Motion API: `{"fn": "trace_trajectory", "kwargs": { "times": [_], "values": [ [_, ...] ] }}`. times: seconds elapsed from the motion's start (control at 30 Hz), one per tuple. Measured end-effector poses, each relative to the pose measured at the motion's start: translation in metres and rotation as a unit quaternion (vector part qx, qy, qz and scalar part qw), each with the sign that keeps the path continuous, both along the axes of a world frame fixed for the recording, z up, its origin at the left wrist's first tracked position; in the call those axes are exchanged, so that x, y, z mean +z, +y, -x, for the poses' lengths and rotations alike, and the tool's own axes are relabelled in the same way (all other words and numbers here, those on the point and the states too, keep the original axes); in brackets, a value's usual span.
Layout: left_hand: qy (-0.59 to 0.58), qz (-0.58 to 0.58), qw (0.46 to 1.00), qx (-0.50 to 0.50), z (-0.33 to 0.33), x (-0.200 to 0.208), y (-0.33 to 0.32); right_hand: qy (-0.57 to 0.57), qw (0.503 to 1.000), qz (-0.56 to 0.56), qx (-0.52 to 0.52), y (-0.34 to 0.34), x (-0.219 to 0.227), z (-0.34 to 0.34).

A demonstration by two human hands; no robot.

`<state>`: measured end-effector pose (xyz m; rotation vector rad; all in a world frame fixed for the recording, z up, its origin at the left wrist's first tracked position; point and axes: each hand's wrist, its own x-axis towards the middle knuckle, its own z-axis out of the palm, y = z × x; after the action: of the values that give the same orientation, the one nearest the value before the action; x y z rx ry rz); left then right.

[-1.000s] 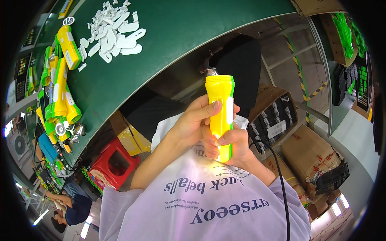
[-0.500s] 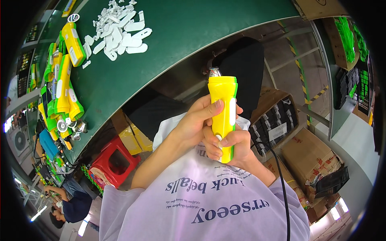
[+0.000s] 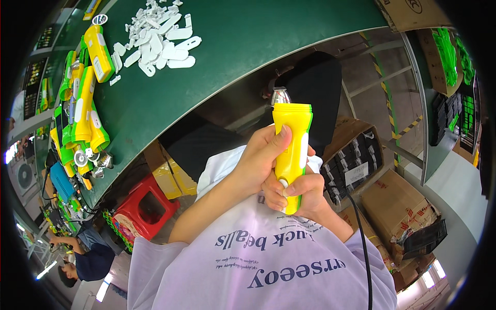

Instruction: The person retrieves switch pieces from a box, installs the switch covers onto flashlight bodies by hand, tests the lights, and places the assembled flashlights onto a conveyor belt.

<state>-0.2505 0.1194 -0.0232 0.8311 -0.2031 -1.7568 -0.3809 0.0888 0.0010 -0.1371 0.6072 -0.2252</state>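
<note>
A yellow and green flashlight body [image 3: 292,139] stands upright between my hands, in front of my shirt. Its threaded top is uncapped, and a shiny reflector [image 3: 280,96] sticks out above the rim. My left hand [image 3: 263,152] is closed round the upper barrel, thumb pressed on the yellow side. Lower down, my right hand [image 3: 299,191] wraps the base, with its thumb near a round white button [image 3: 283,183]. The fingers behind the barrel are partly hidden.
On the green table [image 3: 227,46] lie a heap of white plastic pieces [image 3: 160,44] and a pile of yellow-green flashlight bodies [image 3: 82,108]. A red stool [image 3: 144,206] stands at the left. Cardboard boxes [image 3: 395,201] are at the right, and a black cable [image 3: 365,248] hangs nearby. Another person [image 3: 90,261] sits far left.
The flashlight body has shifted slightly right and down with both hands still round it. More of the reflector shows above its rim.
</note>
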Motion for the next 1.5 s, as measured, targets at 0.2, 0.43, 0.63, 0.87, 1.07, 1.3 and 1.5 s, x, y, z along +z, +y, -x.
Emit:
{"fn": "trace_trajectory", "kwargs": {
  "times": [0.2, 0.43, 0.63, 0.87, 1.07, 1.3, 1.5],
  "values": [
    [-0.102, 0.039, 0.993, -0.054, 0.002, 0.033, 0.005, -0.171, 0.984, -0.047, 0.023, 0.006, -0.015, 0.016],
    [-0.128, 0.063, 0.990, 0.001, 0.005, 0.032, 0.008, -0.224, 0.973, -0.051, 0.037, 0.004, -0.020, 0.014],
    [-0.048, 0.047, 0.998, -0.010, -0.004, 0.026, 0.005, -0.232, 0.970, -0.065, 0.028, 0.002, -0.018, 0.009],
    [-0.082, 0.047, 0.995, 0.014, 0.002, 0.017, 0.005, -0.125, 0.989, -0.078, -0.006, 0.002, -0.013, 0.010],
    [-0.152, 0.044, 0.987, -0.001, -0.002, 0.011, 0.003, -0.083, 0.995, -0.049, 0.007, 0.001, -0.008, 0.003],
    [-0.198, 0.019, 0.979, 0.056, -0.008, 0.018, 0.008, -0.009, 0.999, -0.029, 0.025, -0.014, 0.005, -0.002],
    [-0.796, 0.334, 0.498, -0.085, -0.098, 0.106, 0.024, 0.135, 0.626, 0.589, 0.493, -0.069, 0.049, -0.034]
  ]
}}
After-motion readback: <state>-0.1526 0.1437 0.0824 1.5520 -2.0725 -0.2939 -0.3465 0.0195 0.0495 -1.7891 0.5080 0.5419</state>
